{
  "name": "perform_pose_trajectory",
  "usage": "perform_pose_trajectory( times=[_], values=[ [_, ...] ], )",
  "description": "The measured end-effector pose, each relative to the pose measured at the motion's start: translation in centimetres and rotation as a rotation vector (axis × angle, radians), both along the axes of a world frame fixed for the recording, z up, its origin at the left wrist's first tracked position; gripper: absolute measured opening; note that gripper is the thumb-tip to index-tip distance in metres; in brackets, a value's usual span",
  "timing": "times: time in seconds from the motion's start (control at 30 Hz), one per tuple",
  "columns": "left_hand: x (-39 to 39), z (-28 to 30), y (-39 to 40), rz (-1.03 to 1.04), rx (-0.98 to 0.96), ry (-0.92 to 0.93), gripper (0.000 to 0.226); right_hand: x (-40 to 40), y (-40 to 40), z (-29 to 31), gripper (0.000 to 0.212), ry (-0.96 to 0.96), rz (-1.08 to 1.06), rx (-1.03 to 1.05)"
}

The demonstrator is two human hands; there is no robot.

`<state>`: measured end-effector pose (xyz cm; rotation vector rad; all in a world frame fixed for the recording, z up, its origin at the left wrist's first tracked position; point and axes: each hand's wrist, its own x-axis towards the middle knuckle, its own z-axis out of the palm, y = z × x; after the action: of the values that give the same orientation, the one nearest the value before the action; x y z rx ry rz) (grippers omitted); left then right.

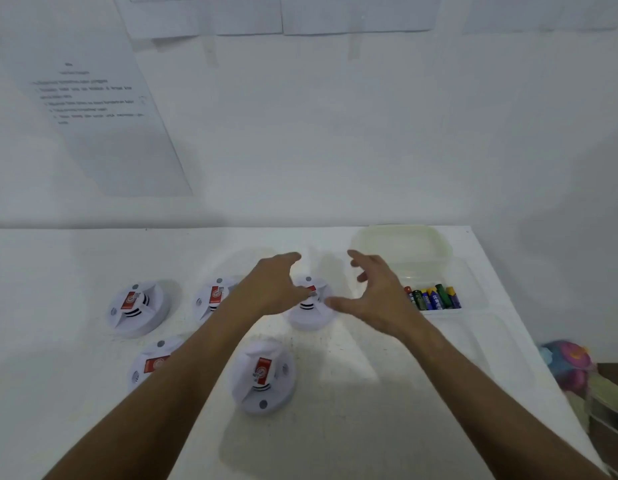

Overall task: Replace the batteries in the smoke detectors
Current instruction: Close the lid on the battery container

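Observation:
Several white round smoke detectors with red labels lie on the white table [369, 393]. One smoke detector [309, 311] sits at the middle, between my two hands. My left hand [271, 289] hovers over its left side with fingers spread. My right hand [376, 292] is just to its right, fingers spread and slightly curved, thumb reaching toward it. Neither hand holds anything. Other detectors lie at far left [139, 308], behind my left forearm [212, 299], at lower left [151, 363] and in front [264, 374]. Coloured batteries [434, 297] lie in a clear box.
The clear plastic box [473, 289] stands at the right of the table, with its clear lid [401, 244] behind it near the wall. Printed paper sheets [92, 109] hang on the wall. Colourful items [567, 365] sit beyond the table's right edge.

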<state>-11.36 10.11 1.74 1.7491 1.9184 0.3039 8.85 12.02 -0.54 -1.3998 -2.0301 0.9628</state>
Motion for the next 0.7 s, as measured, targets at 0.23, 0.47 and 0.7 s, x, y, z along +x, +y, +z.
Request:
perform_pose_trajectory(
  times=[0.23,0.47,0.7],
  values=[
    [8.1,2.0,6.9,-0.003,0.091,-0.134,0.067,9.4,6.5,2.9,0.076,0.029,-0.147,-0.011],
    [10.9,-2.2,12.5,0.137,-0.011,-0.095,0.076,16.0,13.6,0.1,0.075,-0.039,-0.181,-0.173],
    [11.9,-4.6,13.5,0.169,-0.039,-0.096,0.083,16.1,16.3,-3.0,0.078,0.003,-0.153,-0.259]
  ],
)
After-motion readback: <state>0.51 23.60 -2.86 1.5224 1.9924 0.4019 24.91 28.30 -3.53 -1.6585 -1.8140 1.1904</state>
